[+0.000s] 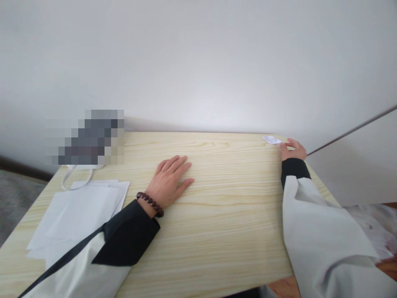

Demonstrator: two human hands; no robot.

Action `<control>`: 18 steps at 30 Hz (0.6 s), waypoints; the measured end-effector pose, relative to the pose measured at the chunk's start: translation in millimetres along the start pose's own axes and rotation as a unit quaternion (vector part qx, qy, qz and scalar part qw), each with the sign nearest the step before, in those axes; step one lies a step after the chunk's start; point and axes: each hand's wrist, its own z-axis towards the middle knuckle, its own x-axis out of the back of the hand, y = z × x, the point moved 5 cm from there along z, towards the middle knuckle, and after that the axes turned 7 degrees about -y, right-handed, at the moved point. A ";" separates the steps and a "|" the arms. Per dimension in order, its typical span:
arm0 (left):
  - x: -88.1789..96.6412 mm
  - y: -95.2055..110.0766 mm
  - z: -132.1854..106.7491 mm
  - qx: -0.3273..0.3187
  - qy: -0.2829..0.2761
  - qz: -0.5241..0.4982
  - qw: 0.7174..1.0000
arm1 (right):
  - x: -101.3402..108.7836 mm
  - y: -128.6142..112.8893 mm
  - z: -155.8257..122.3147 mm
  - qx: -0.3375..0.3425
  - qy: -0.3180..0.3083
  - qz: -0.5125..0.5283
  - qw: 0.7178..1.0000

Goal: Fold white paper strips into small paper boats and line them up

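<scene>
My left hand (pixel 167 180) lies flat on the light wood table (pixel 217 231), fingers stretched out, with nothing in it. A bracelet of dark beads (pixel 150 203) circles that wrist. At the table's far right corner, my right hand (pixel 293 150) pinches one end of a small folded white paper (pixel 271 140) between thumb and fingers. The paper's other end points left and lies at or just above the tabletop; I cannot tell which.
Loose white paper sheets (pixel 83 211) lie in a pile on the table's left, partly under my left sleeve. Behind them sits a pixelated dark device (pixel 89 140) with a white cable (pixel 64 182). A white wall (pixel 198 74) borders the far edge.
</scene>
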 end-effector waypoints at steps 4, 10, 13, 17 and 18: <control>-1.6 1.7 1.0 0.003 -0.023 0.005 1.000 | 0.8 -3.4 -11.5 0.018 -0.002 0.016 1.000; -3.5 2.1 2.9 0.000 -0.026 0.009 1.000 | -6.5 -23.9 -47.4 0.056 -0.018 0.043 0.997; -3.6 2.0 2.6 -0.003 -0.021 0.010 1.000 | -15.8 -49.8 -75.4 0.097 -0.063 0.074 0.991; -2.3 1.3 1.8 -0.004 -0.017 0.012 1.000 | -28.8 -97.0 -124.9 0.184 -0.157 0.113 0.964; -1.9 1.4 1.8 -0.003 -0.015 0.013 1.000 | -31.6 -108.8 -138.0 0.206 -0.181 0.120 0.954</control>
